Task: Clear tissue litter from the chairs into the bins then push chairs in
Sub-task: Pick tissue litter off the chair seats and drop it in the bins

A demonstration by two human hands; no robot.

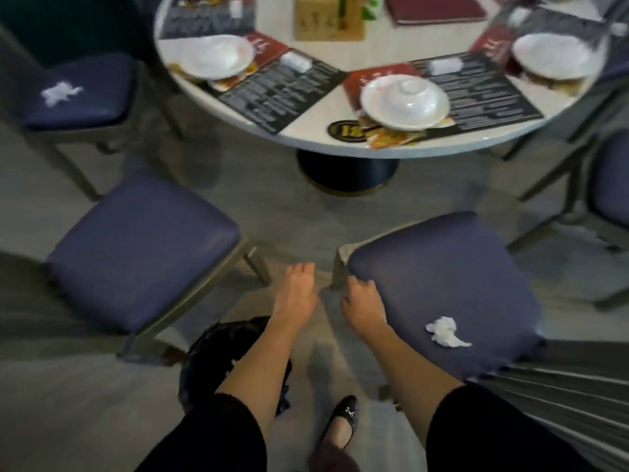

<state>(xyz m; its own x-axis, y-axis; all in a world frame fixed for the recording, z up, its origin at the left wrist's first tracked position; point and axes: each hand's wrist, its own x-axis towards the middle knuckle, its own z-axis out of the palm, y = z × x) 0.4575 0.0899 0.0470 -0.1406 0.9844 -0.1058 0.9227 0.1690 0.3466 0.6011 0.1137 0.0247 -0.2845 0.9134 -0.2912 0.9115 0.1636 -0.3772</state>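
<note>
Three blue-cushioned chairs stand pulled out from a round table [320,144]. A crumpled white tissue [445,331] lies on the near right chair [442,277]. Another tissue [60,93] lies on the far left chair [78,93]. The near left chair [143,253] has a bare seat. My right hand [364,301] hangs over the left corner of the near right seat, fingers loosely curled, holding nothing. My left hand [295,291] hangs open over the floor between the two near chairs. A bin lined with a black bag [221,352] stands below my left forearm.
The table carries white plates [405,103], menus and placemats, on a dark pedestal base [347,172]. Another blue chair [612,178] shows at the right edge. My shoe [340,420] is on the grey floor. The picture is motion-blurred.
</note>
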